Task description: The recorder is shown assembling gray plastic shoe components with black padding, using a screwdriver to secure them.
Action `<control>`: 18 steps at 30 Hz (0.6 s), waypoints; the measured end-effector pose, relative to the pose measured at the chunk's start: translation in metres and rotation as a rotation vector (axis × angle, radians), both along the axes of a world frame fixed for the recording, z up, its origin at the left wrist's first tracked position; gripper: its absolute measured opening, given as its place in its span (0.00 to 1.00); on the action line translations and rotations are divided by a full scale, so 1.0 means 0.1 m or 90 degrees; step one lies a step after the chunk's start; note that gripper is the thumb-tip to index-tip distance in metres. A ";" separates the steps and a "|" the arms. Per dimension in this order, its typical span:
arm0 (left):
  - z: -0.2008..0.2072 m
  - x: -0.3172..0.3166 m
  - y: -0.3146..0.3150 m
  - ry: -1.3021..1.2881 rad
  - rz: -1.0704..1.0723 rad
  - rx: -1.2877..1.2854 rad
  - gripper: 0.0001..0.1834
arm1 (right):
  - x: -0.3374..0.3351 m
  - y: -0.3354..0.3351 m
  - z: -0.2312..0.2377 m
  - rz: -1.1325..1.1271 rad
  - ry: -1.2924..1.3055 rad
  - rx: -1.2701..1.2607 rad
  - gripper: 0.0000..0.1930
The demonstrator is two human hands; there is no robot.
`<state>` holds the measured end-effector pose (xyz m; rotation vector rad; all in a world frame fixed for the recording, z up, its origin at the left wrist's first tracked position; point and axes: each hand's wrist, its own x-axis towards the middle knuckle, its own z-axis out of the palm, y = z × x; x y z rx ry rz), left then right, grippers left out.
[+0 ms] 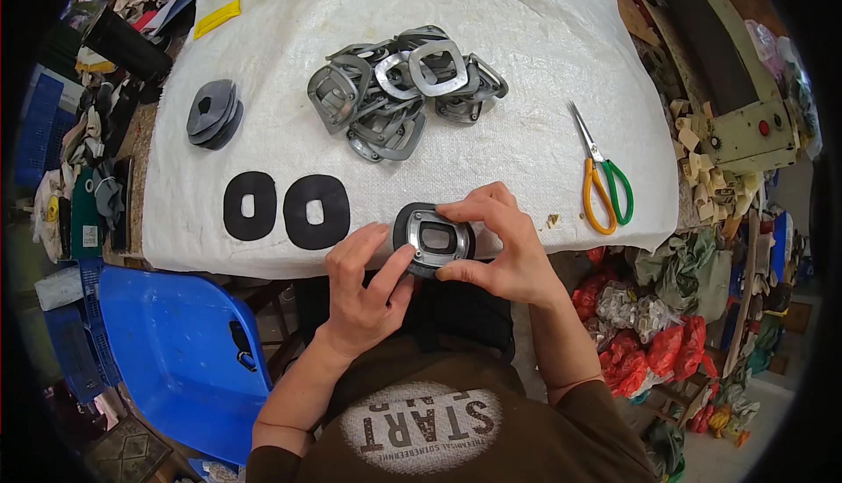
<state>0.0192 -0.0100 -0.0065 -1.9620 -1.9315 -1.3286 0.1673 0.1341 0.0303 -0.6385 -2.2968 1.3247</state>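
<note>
Holding silver rounded-rectangle metal frame (417, 230) on black soft-looking ring (400, 222): right hand (510, 251) pinches far and near rims; left hand (362, 294), half-curled, meets left side, grip unclear. Frame between hands, opening lengthwise left-right.

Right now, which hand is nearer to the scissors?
Right. The right hand is left of the scissors and lower in view; the left hand is also lower, but farther left.

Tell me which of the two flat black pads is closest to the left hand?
The pad on the right; the other pad lies farther left, farther from the left hand.
</note>
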 end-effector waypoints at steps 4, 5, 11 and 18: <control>0.12 0.04 0.03 -0.295 0.012 -0.099 0.28 | -0.01 -0.02 0.04 -0.005 0.059 0.224 0.27; 0.13 0.04 0.03 -0.652 -0.044 -0.101 0.25 | 0.00 -0.04 0.04 -0.010 0.074 0.253 0.27; 0.22 0.08 0.18 -0.967 -0.070 -0.235 0.10 | 0.01 -0.13 0.06 0.034 0.036 0.281 0.28; 0.30 0.06 0.21 -0.877 -0.004 -0.213 0.07 | 0.13 -0.21 0.13 0.053 0.115 0.141 0.28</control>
